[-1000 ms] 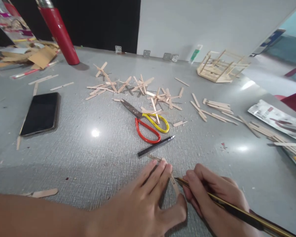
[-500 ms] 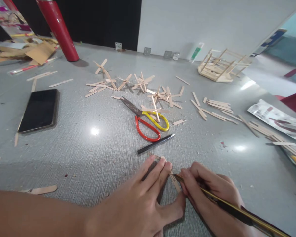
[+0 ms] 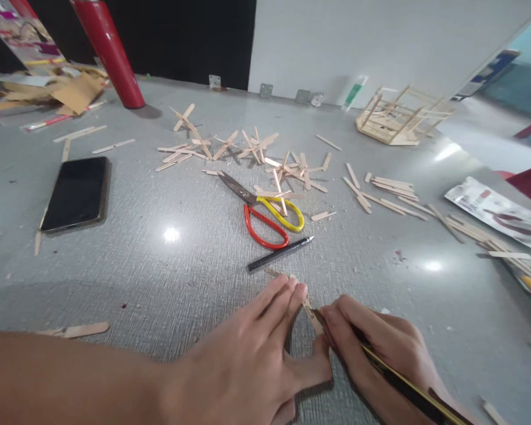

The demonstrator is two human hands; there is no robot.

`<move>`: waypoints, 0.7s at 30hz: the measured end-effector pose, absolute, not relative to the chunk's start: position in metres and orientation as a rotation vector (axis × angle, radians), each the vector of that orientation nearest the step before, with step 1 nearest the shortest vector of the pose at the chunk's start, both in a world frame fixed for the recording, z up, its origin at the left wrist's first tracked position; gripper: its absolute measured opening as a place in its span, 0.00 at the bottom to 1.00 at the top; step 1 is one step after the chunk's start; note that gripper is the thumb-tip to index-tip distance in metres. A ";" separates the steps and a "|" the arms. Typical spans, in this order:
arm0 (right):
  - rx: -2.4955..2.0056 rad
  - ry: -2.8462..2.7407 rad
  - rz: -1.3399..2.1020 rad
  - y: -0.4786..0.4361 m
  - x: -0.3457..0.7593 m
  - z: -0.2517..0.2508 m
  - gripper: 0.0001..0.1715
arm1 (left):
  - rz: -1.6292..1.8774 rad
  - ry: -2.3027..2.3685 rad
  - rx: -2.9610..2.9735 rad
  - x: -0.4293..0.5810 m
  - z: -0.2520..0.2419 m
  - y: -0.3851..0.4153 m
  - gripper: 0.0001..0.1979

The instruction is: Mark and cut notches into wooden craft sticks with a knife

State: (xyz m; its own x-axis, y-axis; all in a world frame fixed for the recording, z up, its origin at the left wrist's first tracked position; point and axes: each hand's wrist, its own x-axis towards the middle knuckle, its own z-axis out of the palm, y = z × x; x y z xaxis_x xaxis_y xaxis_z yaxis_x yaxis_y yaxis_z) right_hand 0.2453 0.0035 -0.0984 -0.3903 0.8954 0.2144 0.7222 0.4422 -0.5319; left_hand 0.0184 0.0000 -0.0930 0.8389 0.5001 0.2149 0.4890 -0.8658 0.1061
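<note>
Left hand (image 3: 256, 351): nearside of the scissors (image 3: 250, 199); palm down, fingers extended, curled round nothing; fingertips press a narrow wooden stick (image 3: 310, 317) to the grey table (image 3: 181, 271).

Narrow wooden stick: under the left hand, exposed between its fingertips and thumb; nearside of the scissors and slightly right. A wooden sliver (image 3: 272, 272) protrudes past the fingertips towards the scissors; whether it is part of the stick cannot be told.

Right hand (image 3: 380, 342): nearside and right of the scissors; closed in a writing grip on a slim gold-and-black tool (image 3: 402, 382), tip at the stick's right edge; contact too fine to tell.

Loose stick (image 3: 86, 330): nearside and well left of the scissors, beside the left forearm.

Black pen (image 3: 279, 254): aslant, just nearside of the scissors' red handle.

Scissors: one pair, red and yellow handles, blades pointing away and leftward.

Phone (image 3: 77, 192): left of the scissors, dark screen up.

White packet (image 3: 498, 212): far right of the scissors, sticks alongside.

Crossed sticks (image 3: 254, 147): scattered just beyond the scissors.

Stick-built frame (image 3: 393, 137): beyond the scissors, to the right.

Red bottle (image 3: 110, 53): upright, beyond and left of the scissors; cardboard scraps (image 3: 77, 93) further left.
</note>
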 end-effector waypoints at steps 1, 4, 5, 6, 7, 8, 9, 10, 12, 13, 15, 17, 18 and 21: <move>-1.360 -2.229 0.509 0.004 0.245 -0.098 0.20 | 0.367 0.808 2.970 0.018 -0.093 0.000 0.33; -1.371 -2.209 0.562 0.004 0.246 -0.097 0.21 | 0.369 0.832 2.976 0.018 -0.093 -0.001 0.33; -1.380 -2.198 0.580 0.004 0.246 -0.097 0.22 | 0.369 0.834 2.973 0.018 -0.093 -0.002 0.32; -1.386 -2.189 0.596 0.004 0.247 -0.097 0.22 | 0.368 0.837 2.967 0.018 -0.092 -0.002 0.32; -1.390 -2.187 0.618 0.004 0.247 -0.098 0.22 | 0.370 0.840 2.959 0.019 -0.092 -0.002 0.31; -1.389 -2.191 0.640 0.004 0.248 -0.097 0.22 | 0.374 0.843 2.952 0.019 -0.092 -0.001 0.30; -1.394 -2.195 0.662 0.004 0.248 -0.097 0.22 | 0.375 0.850 2.949 0.019 -0.091 -0.001 0.29; -1.396 -2.201 0.683 0.004 0.249 -0.097 0.22 | 0.380 0.854 2.949 0.019 -0.091 -0.001 0.28; -1.393 -2.212 0.705 0.005 0.250 -0.096 0.22 | 0.379 0.855 2.950 0.019 -0.091 -0.001 0.28; -1.389 -2.216 0.706 0.005 0.250 -0.096 0.22 | 0.372 0.852 2.950 0.019 -0.092 -0.001 0.28; -1.371 -2.222 0.690 0.006 0.251 -0.096 0.22 | 0.368 0.853 2.948 0.019 -0.093 -0.001 0.28; -1.361 -2.221 0.676 0.006 0.252 -0.096 0.22 | 0.381 0.857 2.946 0.018 -0.094 -0.002 0.28; -1.361 -2.221 0.682 0.007 0.252 -0.096 0.22 | 0.392 0.855 2.944 0.018 -0.095 -0.002 0.28; -1.361 -2.184 0.733 0.006 0.251 -0.096 0.23 | 0.402 0.846 2.928 0.017 -0.096 -0.003 0.28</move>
State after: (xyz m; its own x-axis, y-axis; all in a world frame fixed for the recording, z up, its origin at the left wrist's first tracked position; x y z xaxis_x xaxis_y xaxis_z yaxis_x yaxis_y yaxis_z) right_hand 0.2505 0.0061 -0.0962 -0.4035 0.9092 0.1029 0.6633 0.3681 -0.6516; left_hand 0.0171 -0.0028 -0.0960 0.8146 0.5323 0.2304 0.5146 -0.8465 0.1363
